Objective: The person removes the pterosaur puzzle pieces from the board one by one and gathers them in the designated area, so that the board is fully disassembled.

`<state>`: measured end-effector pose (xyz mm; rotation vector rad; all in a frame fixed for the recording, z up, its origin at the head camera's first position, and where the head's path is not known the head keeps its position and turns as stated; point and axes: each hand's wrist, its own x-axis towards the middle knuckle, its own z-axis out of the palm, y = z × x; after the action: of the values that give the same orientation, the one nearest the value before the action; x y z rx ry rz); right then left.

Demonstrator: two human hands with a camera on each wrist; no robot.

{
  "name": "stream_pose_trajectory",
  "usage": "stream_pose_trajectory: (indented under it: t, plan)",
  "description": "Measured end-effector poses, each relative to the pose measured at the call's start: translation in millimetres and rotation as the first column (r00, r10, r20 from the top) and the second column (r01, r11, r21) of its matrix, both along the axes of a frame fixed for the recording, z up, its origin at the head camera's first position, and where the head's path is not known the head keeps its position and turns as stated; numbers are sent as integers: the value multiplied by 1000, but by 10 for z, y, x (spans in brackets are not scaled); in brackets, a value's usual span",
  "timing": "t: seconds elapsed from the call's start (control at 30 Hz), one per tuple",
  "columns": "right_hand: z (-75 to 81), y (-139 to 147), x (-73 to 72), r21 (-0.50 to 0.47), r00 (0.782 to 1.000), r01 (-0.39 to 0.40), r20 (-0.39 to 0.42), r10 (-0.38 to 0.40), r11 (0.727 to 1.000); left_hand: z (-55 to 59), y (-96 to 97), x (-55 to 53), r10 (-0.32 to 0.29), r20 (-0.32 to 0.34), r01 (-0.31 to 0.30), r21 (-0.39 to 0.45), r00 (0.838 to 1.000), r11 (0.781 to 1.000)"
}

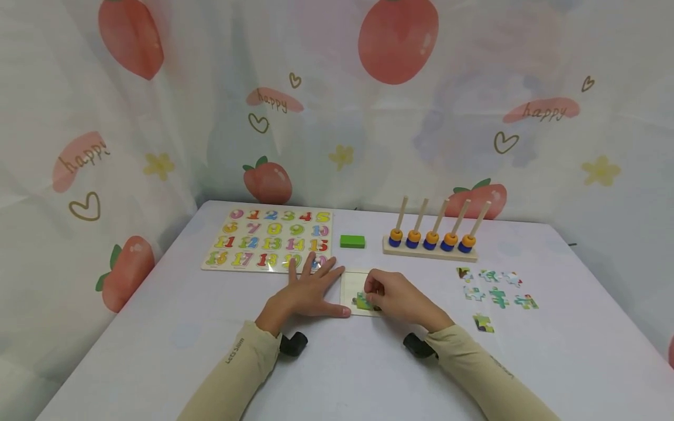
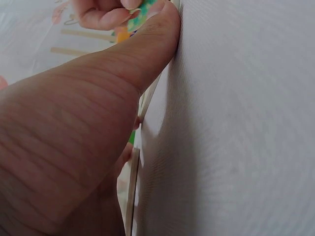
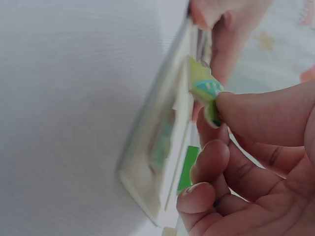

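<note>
In the head view, my right hand [image 1: 397, 299] is over a small wooden puzzle tray [image 1: 354, 279]. Thumb and index finger pinch a green jigsaw piece [image 3: 203, 84], held tilted at the tray in the right wrist view. Another jigsaw piece [image 3: 162, 140] lies blurred inside the tray, mostly covered by the hand from above. My left hand [image 1: 308, 294] is spread at the tray's left side. Its thumb [image 2: 152, 42] reaches the near left corner, while its other fingers extend toward the number board [image 1: 210, 266], the tips overlapping that board's lower right corner in the head view.
Several loose jigsaw pieces [image 1: 497, 297] are scattered on the table to the right. Behind the tray lies a green block [image 1: 352, 241]. A wooden peg stand [image 1: 430, 253] with orange and blue beads stands at the back right. Patterned cloth hangs behind the table.
</note>
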<state>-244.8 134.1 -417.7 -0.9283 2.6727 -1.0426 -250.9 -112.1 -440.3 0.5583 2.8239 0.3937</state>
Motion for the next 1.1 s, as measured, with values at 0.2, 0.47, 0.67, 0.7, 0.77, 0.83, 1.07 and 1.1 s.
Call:
stream_pose_trajectory:
  t: [0.2, 0.47, 0.67, 0.7, 0.77, 0.83, 1.07, 1.1]
  plan:
    - [55, 101, -14, -25, 1000, 31, 7, -30, 999, 13, 5, 17, 6, -1, -6, -12, 1000, 1000]
    - [86, 442, 32, -18, 997, 78, -9, -79, 997, -22, 9, 1, -3, 1, 3, 0, 1000, 1000]
    - [136, 716, 96, 13, 990, 141, -27, -141, 990, -4, 5, 19, 0, 9, 0, -3, 1000, 1000]
    - [145, 760, 110, 18, 988, 154, -26, -154, 988, 6, 6, 25, 0, 12, 0, -1, 1000, 1000]
    - [163, 851, 137, 28, 983, 181, -16, -181, 983, 23, 7, 38, 0, 16, 0, 3, 1000, 1000]
    - [179, 944, 158, 40, 979, 203, -14, -203, 978, 39, 8, 48, 3, 23, -3, 9, 1000, 1000]
    - [206, 1285, 230, 76, 967, 253, -50, -249, 965, 67, 3, 54, 3, 22, -3, 12, 1000, 1000]
    - [208, 1337, 239, 81, 965, 260, -55, -257, 962, 69, 1, 51, 2, 20, -3, 10, 1000, 1000]
